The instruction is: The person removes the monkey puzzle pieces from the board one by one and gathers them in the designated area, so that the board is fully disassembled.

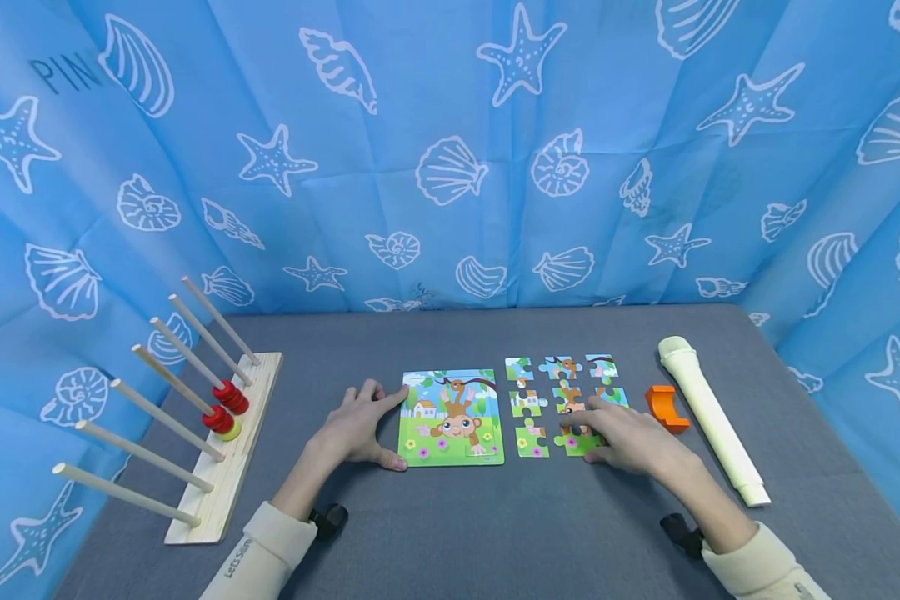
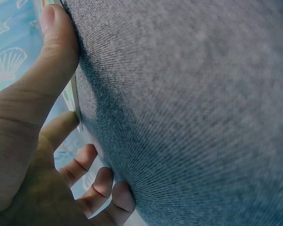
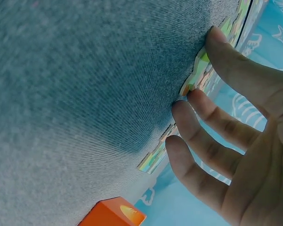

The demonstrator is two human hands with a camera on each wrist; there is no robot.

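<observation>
A square picture board [image 1: 450, 421] with a monkey on it lies on the table. My left hand [image 1: 356, 423] is spread along its left side, the thumb touching near the lower corner and the index finger near the upper one. Several loose jigsaw pieces [image 1: 532, 437] lie in rows right of the board. Over the lower right of these, my right hand [image 1: 633, 437] pinches a green-edged jigsaw piece [image 3: 200, 66] between thumb and fingers, low at the table surface. That hand partly covers the neighbouring pieces.
On the left stands a wooden peg rack [image 1: 232, 462] with upright rods and a few red and yellow-green rings [image 1: 230, 397]. An orange arch block [image 1: 666, 408] and a pale microphone-shaped stick [image 1: 712, 421] lie right of the pieces. Behind the grey table hangs a blue curtain [image 1: 390, 192].
</observation>
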